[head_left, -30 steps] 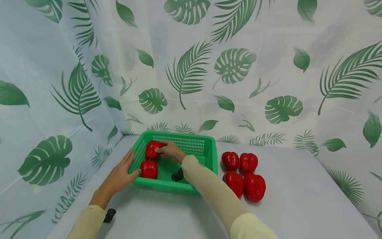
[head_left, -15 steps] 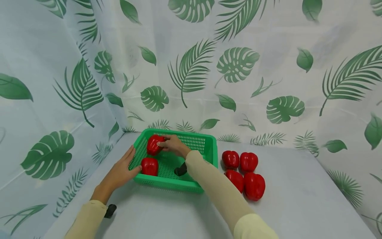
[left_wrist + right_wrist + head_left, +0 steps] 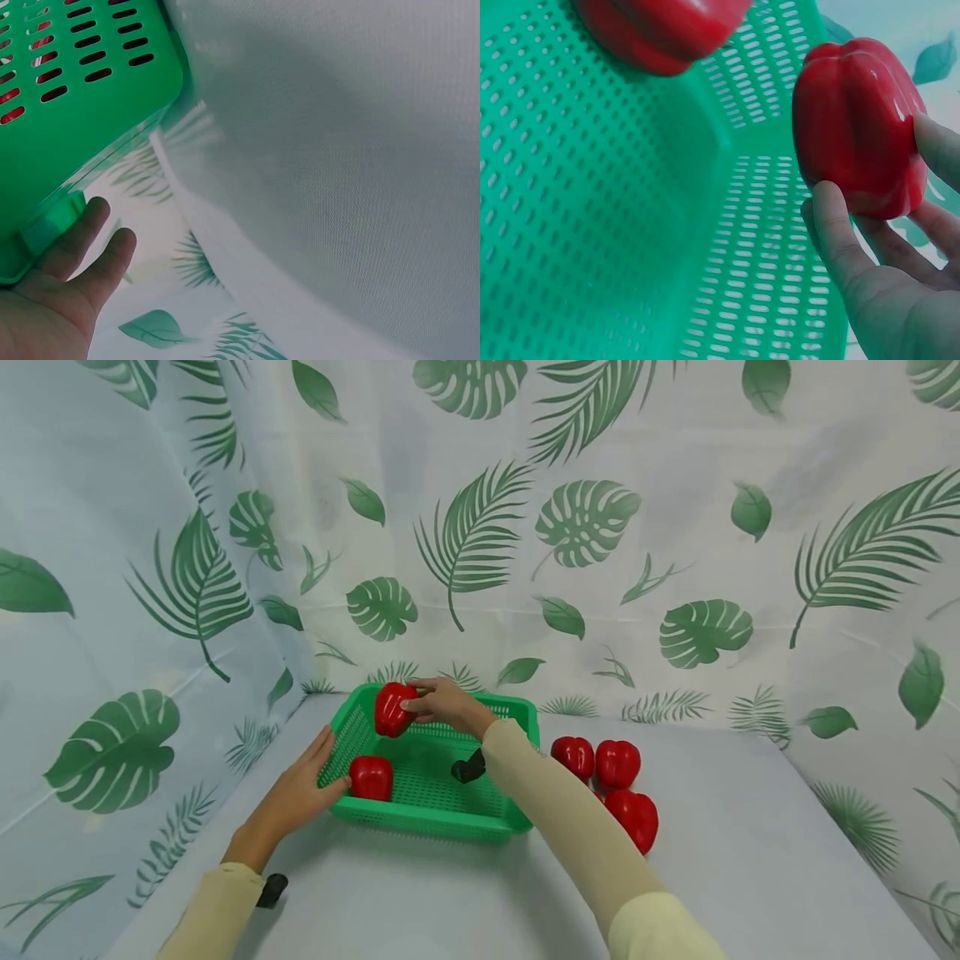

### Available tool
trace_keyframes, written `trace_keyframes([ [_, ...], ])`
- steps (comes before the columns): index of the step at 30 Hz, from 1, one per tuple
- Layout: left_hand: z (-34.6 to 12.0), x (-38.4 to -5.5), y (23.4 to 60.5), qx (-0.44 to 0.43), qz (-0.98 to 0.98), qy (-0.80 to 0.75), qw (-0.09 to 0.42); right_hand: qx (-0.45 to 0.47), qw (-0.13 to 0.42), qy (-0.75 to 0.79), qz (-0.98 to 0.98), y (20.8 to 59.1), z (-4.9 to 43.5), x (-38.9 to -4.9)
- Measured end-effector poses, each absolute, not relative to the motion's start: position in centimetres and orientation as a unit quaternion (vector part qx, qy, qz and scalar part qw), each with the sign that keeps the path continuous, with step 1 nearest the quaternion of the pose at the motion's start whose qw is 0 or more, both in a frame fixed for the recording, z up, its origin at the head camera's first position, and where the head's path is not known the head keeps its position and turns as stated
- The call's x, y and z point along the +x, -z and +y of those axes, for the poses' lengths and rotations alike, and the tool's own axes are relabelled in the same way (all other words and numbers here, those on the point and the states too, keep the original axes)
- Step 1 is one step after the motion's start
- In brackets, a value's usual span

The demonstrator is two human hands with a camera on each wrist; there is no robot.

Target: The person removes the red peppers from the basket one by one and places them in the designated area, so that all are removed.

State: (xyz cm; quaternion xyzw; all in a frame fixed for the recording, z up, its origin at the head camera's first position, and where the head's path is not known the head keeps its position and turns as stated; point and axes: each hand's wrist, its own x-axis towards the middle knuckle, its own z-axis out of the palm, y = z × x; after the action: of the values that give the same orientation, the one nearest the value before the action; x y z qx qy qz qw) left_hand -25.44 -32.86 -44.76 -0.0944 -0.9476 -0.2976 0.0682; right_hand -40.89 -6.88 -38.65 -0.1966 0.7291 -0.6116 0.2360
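Observation:
With thumb and fingertips, my right hand (image 3: 450,703) grips a red bell pepper (image 3: 392,712) raised over the back left part of a green perforated basket (image 3: 420,818). The right wrist view shows this bell pepper (image 3: 859,124) upright between the thumb and spread fingers, beside the basket wall. A second bell pepper (image 3: 371,778) lies in the basket's front left corner. My left hand (image 3: 296,797) rests along the basket's left side, fingers straight and thumb at the front corner. In the left wrist view, the left hand's fingers (image 3: 109,262) extend past the rim.
On the white table (image 3: 750,843), right of the basket, stand several more bell peppers (image 3: 618,765), partly hidden by my right sleeve (image 3: 570,827). A leaf-patterned cloth (image 3: 637,543) hangs behind and to the left. Small black devices (image 3: 468,766) sit by both wrists.
My right hand has lifted the bell pepper up from the basket's back left, slightly to the right, and the pepper has tilted. The left hand stays at the basket's side.

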Motion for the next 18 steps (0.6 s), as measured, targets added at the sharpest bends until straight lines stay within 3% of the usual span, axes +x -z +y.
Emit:
trace_keyframes([
  [18,-32.9,-25.2,44.6,-0.113,-0.945,0.299,0.069,-0.187,0.231,0.611,0.733,36.8,-1.3,-41.0],
])
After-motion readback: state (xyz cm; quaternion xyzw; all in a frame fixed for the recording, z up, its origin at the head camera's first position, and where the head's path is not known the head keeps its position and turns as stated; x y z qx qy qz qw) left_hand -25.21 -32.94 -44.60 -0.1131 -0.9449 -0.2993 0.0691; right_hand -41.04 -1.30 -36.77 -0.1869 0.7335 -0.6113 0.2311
